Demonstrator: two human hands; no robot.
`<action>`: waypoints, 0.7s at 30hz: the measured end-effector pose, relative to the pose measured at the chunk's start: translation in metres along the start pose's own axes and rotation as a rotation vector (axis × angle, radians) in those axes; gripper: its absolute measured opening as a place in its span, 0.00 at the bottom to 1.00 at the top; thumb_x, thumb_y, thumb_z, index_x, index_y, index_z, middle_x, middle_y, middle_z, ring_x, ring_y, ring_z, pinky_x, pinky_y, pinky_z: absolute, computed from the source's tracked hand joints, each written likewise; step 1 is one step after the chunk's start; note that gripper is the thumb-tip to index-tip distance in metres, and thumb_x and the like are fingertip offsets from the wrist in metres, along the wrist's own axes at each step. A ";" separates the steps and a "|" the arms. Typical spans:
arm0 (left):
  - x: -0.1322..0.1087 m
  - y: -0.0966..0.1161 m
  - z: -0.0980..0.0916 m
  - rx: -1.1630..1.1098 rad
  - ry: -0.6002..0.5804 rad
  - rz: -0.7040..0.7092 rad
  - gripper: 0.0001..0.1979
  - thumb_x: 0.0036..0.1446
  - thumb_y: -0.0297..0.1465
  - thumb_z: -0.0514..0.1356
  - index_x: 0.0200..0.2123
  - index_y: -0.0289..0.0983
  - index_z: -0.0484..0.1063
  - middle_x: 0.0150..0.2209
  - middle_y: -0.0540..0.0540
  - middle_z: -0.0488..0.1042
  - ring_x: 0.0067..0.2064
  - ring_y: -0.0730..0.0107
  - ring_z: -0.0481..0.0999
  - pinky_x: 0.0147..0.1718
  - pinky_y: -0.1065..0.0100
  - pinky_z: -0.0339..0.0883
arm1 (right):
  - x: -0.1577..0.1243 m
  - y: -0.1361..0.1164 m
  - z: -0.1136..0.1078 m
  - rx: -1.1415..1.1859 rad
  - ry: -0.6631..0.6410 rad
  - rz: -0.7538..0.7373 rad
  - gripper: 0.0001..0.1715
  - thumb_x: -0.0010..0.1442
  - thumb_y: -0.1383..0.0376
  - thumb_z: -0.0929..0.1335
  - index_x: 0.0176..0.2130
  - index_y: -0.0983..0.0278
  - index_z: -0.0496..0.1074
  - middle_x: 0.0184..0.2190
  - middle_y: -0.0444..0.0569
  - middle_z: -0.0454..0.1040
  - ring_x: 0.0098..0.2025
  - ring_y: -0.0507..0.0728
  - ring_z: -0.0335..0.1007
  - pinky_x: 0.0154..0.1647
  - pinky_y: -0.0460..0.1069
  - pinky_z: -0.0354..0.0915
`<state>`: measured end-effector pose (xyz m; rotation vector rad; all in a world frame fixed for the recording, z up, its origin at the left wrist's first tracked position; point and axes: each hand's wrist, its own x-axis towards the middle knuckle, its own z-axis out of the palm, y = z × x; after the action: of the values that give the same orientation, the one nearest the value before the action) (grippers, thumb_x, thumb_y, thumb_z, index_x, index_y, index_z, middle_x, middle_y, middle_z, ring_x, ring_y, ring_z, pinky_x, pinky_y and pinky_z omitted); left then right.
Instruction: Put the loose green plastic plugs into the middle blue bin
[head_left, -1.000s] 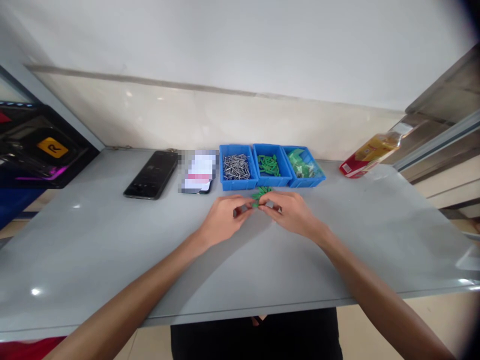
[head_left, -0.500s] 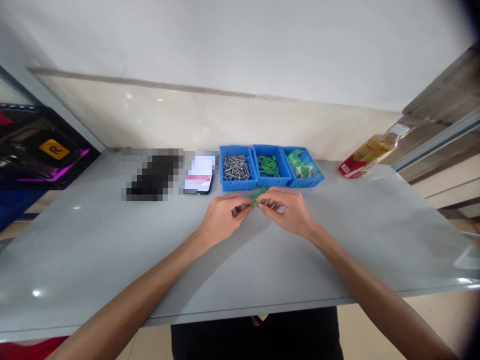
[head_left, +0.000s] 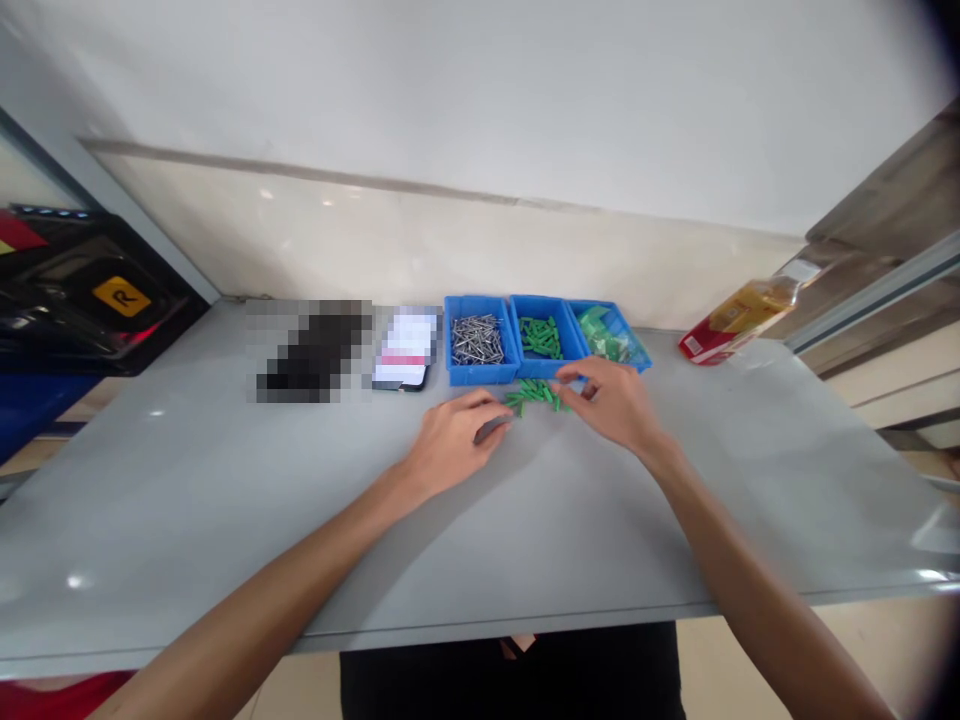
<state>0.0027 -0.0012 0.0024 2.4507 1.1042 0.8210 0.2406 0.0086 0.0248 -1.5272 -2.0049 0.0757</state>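
A small pile of green wall plugs lies on the grey table in front of the blue bins. My left hand is at the pile's left side, thumb and index finger apart with a gap between them, and nothing shows in it. At the right side is my right hand, its fingers curled and thumb and index tips close together among the plugs. Whatever those tips hold is too small to make out. Behind the pile, the middle blue bin contains more green plugs, and the left blue bin contains metal screws.
The right blue bin holds a green-tinted plastic bag. A phone with a lit screen and a blurred dark object lie to the left. A tilted bottle stands at right. A black case is at far left.
My hands, earlier together around a green plug, have come apart. The right hand moved right and slightly away from me. More of the plug pile shows between them.
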 end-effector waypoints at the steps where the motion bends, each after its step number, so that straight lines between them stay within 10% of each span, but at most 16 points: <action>1: 0.000 0.000 0.000 0.008 -0.005 0.000 0.10 0.61 0.30 0.56 0.43 0.41 0.76 0.42 0.48 0.75 0.32 0.74 0.73 0.29 0.72 0.64 | -0.003 0.000 0.002 -0.057 -0.066 0.017 0.06 0.54 0.62 0.70 0.35 0.60 0.75 0.32 0.44 0.77 0.23 0.50 0.67 0.27 0.49 0.63; 10: -0.001 0.002 0.000 0.016 -0.003 0.025 0.10 0.61 0.30 0.55 0.43 0.41 0.75 0.43 0.48 0.75 0.31 0.75 0.72 0.28 0.72 0.63 | -0.006 -0.010 0.016 -0.195 -0.127 -0.003 0.04 0.57 0.66 0.68 0.34 0.60 0.74 0.34 0.44 0.76 0.30 0.53 0.71 0.27 0.47 0.58; 21: 0.003 -0.002 -0.002 -0.146 0.132 0.083 0.11 0.59 0.24 0.56 0.43 0.37 0.75 0.41 0.47 0.76 0.32 0.76 0.74 0.29 0.75 0.68 | -0.021 -0.041 0.022 0.291 -0.147 -0.176 0.06 0.61 0.67 0.65 0.36 0.62 0.72 0.31 0.43 0.77 0.26 0.49 0.69 0.30 0.45 0.64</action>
<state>0.0020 0.0020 0.0039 2.3622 0.9548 1.0635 0.1973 -0.0168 0.0140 -1.1882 -2.1255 0.4006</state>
